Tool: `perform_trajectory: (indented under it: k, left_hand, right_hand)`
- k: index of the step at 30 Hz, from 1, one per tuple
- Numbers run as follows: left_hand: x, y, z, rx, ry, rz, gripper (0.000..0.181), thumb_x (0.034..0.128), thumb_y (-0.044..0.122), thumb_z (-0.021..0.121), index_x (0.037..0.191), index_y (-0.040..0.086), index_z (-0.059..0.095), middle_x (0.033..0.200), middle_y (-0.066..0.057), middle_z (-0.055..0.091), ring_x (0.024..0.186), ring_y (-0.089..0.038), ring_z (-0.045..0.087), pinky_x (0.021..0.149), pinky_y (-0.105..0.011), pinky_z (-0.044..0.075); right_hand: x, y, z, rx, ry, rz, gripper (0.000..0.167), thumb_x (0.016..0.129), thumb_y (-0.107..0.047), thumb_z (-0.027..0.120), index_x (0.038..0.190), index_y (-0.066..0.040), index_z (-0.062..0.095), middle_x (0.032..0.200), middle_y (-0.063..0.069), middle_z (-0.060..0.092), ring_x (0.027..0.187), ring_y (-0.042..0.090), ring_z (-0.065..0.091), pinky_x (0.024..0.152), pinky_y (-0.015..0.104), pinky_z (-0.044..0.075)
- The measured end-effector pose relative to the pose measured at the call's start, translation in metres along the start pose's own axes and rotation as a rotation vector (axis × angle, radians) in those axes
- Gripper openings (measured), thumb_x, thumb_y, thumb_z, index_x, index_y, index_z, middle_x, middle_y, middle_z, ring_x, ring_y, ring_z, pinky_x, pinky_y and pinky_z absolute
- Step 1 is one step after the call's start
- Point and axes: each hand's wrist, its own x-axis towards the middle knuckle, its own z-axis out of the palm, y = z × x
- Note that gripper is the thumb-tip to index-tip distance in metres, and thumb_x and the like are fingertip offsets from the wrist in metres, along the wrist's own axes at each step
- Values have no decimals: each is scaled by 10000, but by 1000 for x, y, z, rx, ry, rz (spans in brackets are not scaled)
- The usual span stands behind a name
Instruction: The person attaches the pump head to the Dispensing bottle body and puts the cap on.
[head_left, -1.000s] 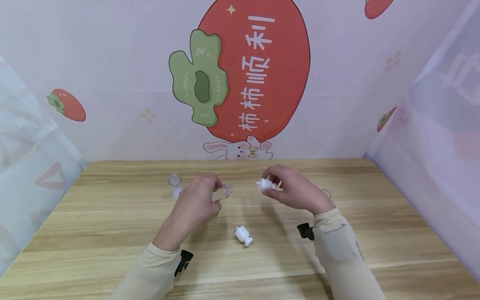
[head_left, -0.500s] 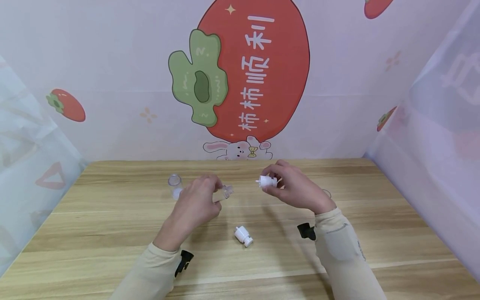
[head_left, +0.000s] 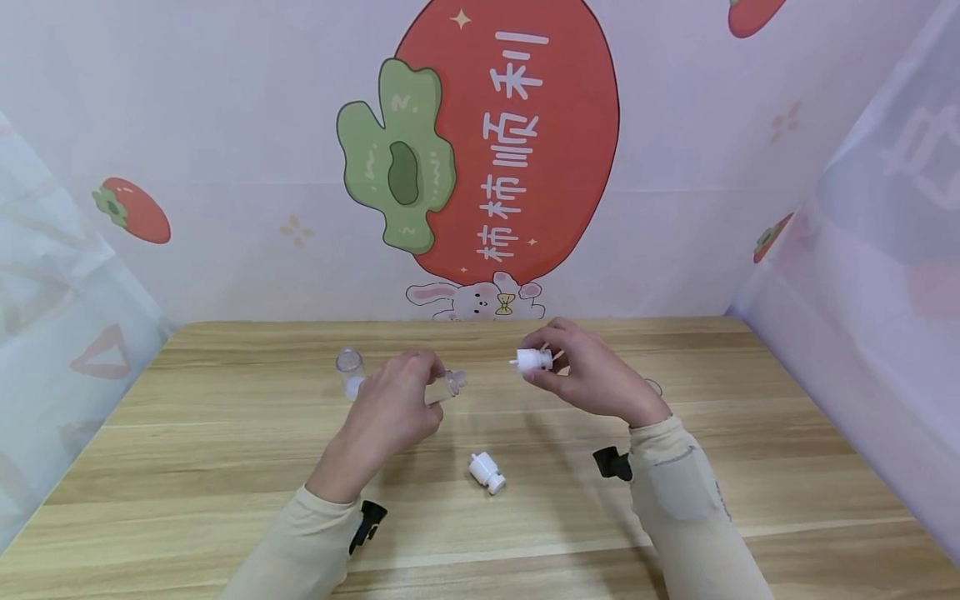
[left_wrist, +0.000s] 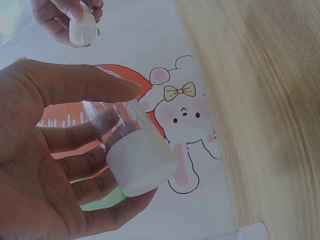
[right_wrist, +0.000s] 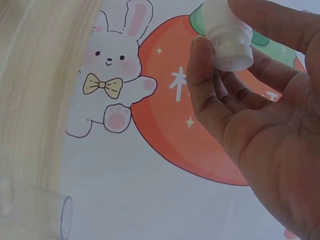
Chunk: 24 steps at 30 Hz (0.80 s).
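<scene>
My left hand [head_left: 393,400] grips a clear bottle [head_left: 454,382] above the table, its neck pointing right. In the left wrist view the bottle's white base [left_wrist: 142,162] shows below the thumb. To the right, my right hand [head_left: 596,375] pinches a white pump-like cap [head_left: 533,360] between thumb and fingers, its thin tip toward the bottle; the two are apart. The right wrist view shows this white cap [right_wrist: 229,37] at the fingertips. A second white cap [head_left: 487,472] lies on the table between my forearms.
A clear bottle with a whitish bottom [head_left: 350,372] stands behind my left hand. On the right, beyond my right wrist, lies a clear round-rimmed thing [head_left: 654,387]. The wooden table [head_left: 225,467] ends at a printed backdrop, with sheets at both sides.
My right hand has risen slightly, and the white cap it holds has turned to lie more level. My left hand and its bottle have hardly moved.
</scene>
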Motion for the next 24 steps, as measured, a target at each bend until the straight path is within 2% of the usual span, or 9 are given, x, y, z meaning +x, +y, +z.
perform_trajectory:
  k: [7,17,24]
  left_hand:
    - [0,1,0,9,5,6,299,740,-21,783,1027,27,715,1014,-102,700,921,-270,675,711,-434,565]
    - [0,2,-1,4,-6,-2,298,753,-19,779,1041,23,716,1023,-110,702,902,-267,671,684,-413,560]
    - [-2,4,-1,-7,30,29,295,762,-7,783,1047,33,721,1037,-102,705,899,-258,664,707,-417,563]
  right_hand:
    - [1,2,1,38,16,-40,305,905,-87,763,1196,-67,674,1060,5,644,886,183,605,806,368,549]
    - [3,4,3,118,27,-8,302,895,-96,777,1166,-111,643,1036,-9,648,894,211,604,809,371,545]
    - [4,4,4,155,37,-20,294,894,-102,781,1162,-109,658,1037,-3,655,910,217,594,798,372,535]
